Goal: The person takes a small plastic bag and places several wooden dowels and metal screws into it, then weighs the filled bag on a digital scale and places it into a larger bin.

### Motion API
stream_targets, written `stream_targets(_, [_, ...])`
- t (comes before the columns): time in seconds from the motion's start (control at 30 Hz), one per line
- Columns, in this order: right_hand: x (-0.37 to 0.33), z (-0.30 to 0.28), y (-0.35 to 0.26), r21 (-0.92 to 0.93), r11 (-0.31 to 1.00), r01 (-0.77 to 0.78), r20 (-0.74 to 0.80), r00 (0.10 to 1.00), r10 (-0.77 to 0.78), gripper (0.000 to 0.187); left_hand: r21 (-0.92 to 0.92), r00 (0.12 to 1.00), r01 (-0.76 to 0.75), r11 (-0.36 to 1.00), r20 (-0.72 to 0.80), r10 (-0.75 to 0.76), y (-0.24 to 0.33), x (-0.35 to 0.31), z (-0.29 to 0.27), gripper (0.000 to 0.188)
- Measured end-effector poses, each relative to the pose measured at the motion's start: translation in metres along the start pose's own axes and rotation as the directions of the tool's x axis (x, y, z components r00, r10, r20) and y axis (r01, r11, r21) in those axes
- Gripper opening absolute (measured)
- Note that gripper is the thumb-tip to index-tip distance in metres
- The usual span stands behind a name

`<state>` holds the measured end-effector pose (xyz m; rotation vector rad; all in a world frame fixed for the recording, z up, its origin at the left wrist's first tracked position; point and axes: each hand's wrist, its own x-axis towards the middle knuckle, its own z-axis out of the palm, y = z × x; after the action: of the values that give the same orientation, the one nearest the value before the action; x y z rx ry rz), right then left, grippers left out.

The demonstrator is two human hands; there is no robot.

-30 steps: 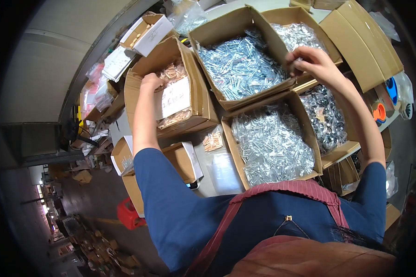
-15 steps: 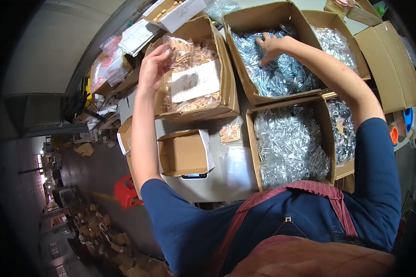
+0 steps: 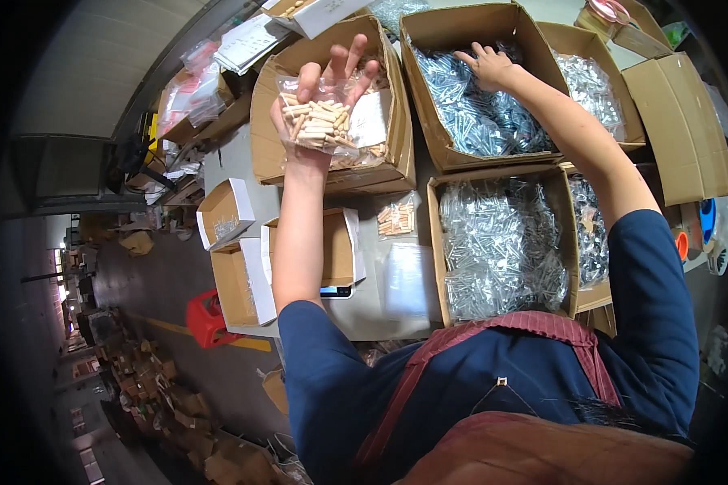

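Note:
A clear bag of wooden dowels [image 3: 319, 125] rests in my left hand [image 3: 336, 66], palm up, thumb over its edge and other fingers spread. That hand is above a cardboard box [image 3: 268, 121] with more dowel bags and a white paper sheet [image 3: 370, 119]. My right hand [image 3: 491, 68] reaches into a second cardboard box [image 3: 423, 113], fingers apart on bluish bags of screw-like metal parts [image 3: 477, 113]. It grips nothing that I can see. Another small dowel bag [image 3: 396, 218] lies on the table, near a stack of clear flat bags [image 3: 407, 279].
Close to my body stands a box of silvery metal parts in bags [image 3: 501, 242]. A small open box [image 3: 341, 242] sits over a scale [image 3: 337, 292], with white-sided boxes [image 3: 225, 212] left of it. More open boxes [image 3: 675, 129] line the right. A red stool [image 3: 206, 319] stands on the floor.
My left hand has lifted the dowel bag out of the box, moved right and turned palm up. My right hand has shifted slightly right and away within the screw box.

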<state>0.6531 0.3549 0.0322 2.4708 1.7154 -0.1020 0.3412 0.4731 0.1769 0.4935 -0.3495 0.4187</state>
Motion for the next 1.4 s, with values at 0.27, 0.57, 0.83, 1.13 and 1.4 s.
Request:
stream_targets(0.27, [0.001, -0.011, 0.009, 0.129, 0.992, -0.002, 0.124, 0.992, -0.014, 0.095, 0.094, 0.999, 0.032, 0.995, -0.045, -0.028, -0.024, 0.008, 0.033, 0.026])
stream_targets(0.57, [0.014, 0.008, 0.029, 0.256, 0.965, -0.062, -0.097, 0.991, 0.089, 0.09, -0.036, 0.985, 0.105, 0.994, -0.132, -0.108, -0.036, 0.013, 0.039, 0.028])
stream_targets(0.83, [0.013, 0.004, 0.028, 0.24, 0.966, -0.098, 0.0, 0.995, 0.101, 0.06, -0.222, 0.98, 0.058, 0.973, -0.174, -0.098, -0.048, 0.007, 0.039, 0.029])
stream_targets(1.13, [0.025, 0.009, 0.017, 0.445, 0.884, 0.142, -0.162, 0.984, -0.077, 0.034, -0.015, 0.998, 0.056, 0.998, 0.03, -0.056, -0.052, -0.004, 0.029, 0.024])
stream_targets(1.4, [0.027, -0.049, 0.02, 0.985, 0.025, 0.173, -0.166, 0.968, -0.189, 0.01, -0.317, 0.941, 0.171, 0.933, -0.228, -0.25, -0.071, -0.031, 0.025, 0.027])
